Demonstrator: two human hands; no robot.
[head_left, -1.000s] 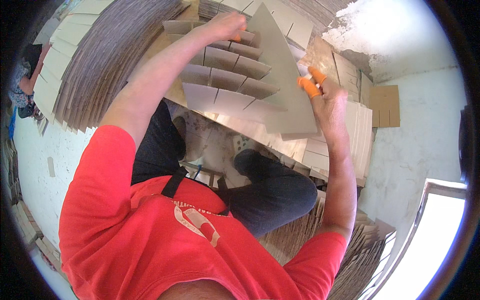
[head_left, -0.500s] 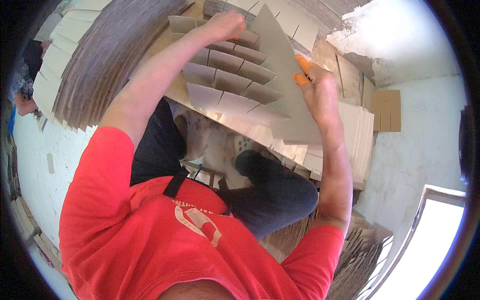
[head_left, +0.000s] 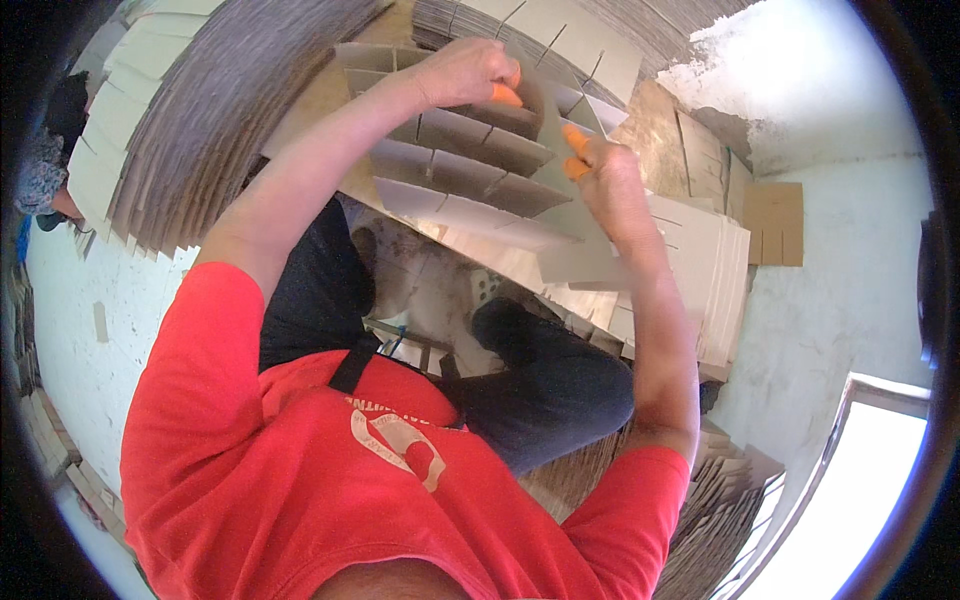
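Observation:
Slotted cardboard strips stand on edge in rows, forming a partition grid (head_left: 455, 172) in front of me. My left hand (head_left: 468, 75), with orange covers on its fingertips, is closed at the grid's far side; its fingers pinch the upper part of a cardboard strip there, partly hidden. My right hand (head_left: 612, 180), also with orange fingertip covers, grips a long cardboard strip (head_left: 582, 232) that runs across the right ends of the rows. The strip looks smeared by motion, and how far its slots sit in the rows cannot be made out.
The grid rests on a wooden board (head_left: 465, 245) above my knees. Tall cardboard stacks (head_left: 230, 110) rise at the left. More slotted sheets (head_left: 560, 35) lie at the back, and pale sheets (head_left: 700, 265) at the right. Another person's arm (head_left: 65, 203) shows at the far left.
My left hand has come nearer and a little right. My right hand has moved left toward the grid, and the long strip's raised far tip has lowered.

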